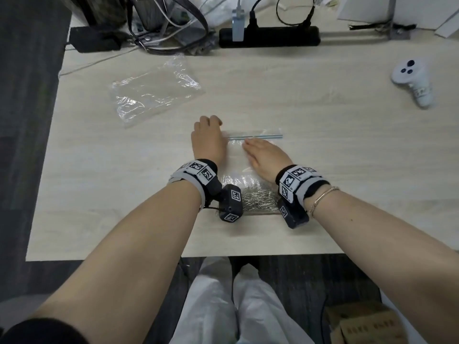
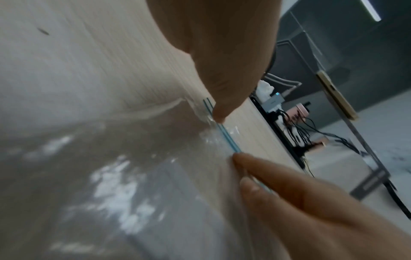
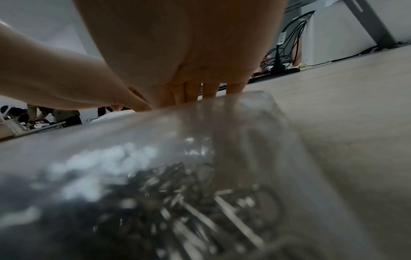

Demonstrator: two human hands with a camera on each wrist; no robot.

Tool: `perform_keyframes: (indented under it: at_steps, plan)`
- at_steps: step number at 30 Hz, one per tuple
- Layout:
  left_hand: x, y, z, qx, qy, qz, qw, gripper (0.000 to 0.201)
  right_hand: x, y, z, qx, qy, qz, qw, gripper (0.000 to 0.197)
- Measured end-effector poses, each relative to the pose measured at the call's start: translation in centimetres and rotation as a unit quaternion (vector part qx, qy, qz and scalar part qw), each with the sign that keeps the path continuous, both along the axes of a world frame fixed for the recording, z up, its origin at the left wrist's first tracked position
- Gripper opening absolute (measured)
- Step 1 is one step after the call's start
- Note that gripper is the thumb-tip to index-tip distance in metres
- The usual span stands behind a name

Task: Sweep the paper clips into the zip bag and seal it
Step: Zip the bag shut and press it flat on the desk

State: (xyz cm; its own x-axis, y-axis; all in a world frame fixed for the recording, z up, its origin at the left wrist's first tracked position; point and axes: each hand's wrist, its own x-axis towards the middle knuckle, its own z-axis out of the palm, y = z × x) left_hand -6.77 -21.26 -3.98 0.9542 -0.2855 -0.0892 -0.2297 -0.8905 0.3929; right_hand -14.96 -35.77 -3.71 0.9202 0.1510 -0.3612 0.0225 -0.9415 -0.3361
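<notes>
Head view: paper clips (image 1: 258,201) all bagged, near the table's front edge.
Zip bag (image 1: 238,167): blue strip being closed.
Left hand (image 1: 208,140): fingertip presses the strip.
Right hand (image 1: 265,155): flat, fingers straight on bag.

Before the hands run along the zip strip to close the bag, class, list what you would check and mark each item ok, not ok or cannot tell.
1. Silver paper clips inside the clear plastic zip bag: ok, heaped at its near end.
2. Loose clips left on the pale wooden table: cannot tell; none show, but the arms hide part of it.
3. Blue zip strip lying straight at the bag's far edge: ok.
4. Left hand on the strip's left end: ok; a fingertip presses it in the left wrist view.
5. Right hand flat on the bag just below the strip: ok.
6. Strip closed along its length: cannot tell.
</notes>
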Motion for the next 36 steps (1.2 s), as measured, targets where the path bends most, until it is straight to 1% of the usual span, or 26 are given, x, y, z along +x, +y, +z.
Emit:
perform_keyframes:
  at_steps: [1, 3, 4, 6, 9, 12, 16, 18, 21, 23, 28, 33, 36]
  plan:
    - [-0.4, -0.2, 0.0, 0.020, -0.021, -0.044, 0.999, 0.032, 0.1, 0.0, 0.0, 0.004, -0.005, -0.002, 1.000, 0.046]
    - [-1.3, -0.6, -0.2, 0.049, -0.035, -0.132, 0.989, 0.028, 0.3, -0.1, 0.1, 0.011, -0.020, -0.013, 1.000, 0.046]
    - [-1.7, -0.7, -0.4, 0.062, -0.032, -0.159, 0.985, 0.028, 0.4, -0.1, 0.1, 0.008, -0.025, -0.017, 1.000, 0.046]
    - [-2.1, -0.8, -0.8, 0.081, -0.017, -0.181, 0.980, 0.030, 0.6, 0.0, 0.0, -0.010, -0.032, -0.016, 0.999, 0.049]
    - [-2.1, -0.8, -0.8, 0.087, 0.005, -0.181, 0.979, 0.031, 1.3, 0.2, 0.0, -0.023, -0.037, -0.016, 0.999, 0.054]
    - [-1.7, -0.9, -0.5, 0.091, 0.023, -0.183, 0.979, 0.034, 2.3, 0.2, 0.4, -0.027, -0.036, -0.030, 0.999, 0.045]
    - [-1.8, -1.1, -0.3, 0.130, 0.031, -0.194, 0.972, 0.036, 2.5, 0.3, 0.6, -0.009, 0.010, -0.033, 0.999, 0.047]
    - [-2.2, -1.3, 0.0, 0.153, 0.039, -0.194, 0.968, 0.042, 2.0, 0.0, 0.7, 0.002, 0.033, -0.030, 0.999, 0.051]
    - [-2.9, -2.1, 0.2, 0.177, 0.047, -0.183, 0.966, 0.053, 0.7, -1.1, 0.4, -0.029, 0.026, -0.057, 0.998, 0.056]
    - [-3.2, -2.6, 0.3, 0.191, 0.049, -0.166, 0.966, 0.054, -0.1, -1.8, 0.1, -0.048, 0.039, -0.085, 0.994, 0.056]
    - [-3.5, -3.2, 0.2, 0.216, 0.071, -0.147, 0.963, 0.055, -0.2, -2.1, 0.0, -0.052, 0.051, -0.105, 0.992, 0.056]
    - [-3.8, -3.9, 0.6, 0.201, 0.087, -0.139, 0.966, 0.058, 1.0, -1.7, 0.9, -0.076, 0.094, -0.117, 0.986, 0.062]
    - [-3.9, -4.5, 0.6, 0.211, 0.090, -0.128, 0.965, 0.058, 0.6, -1.6, 0.5, -0.092, 0.076, -0.127, 0.985, 0.064]
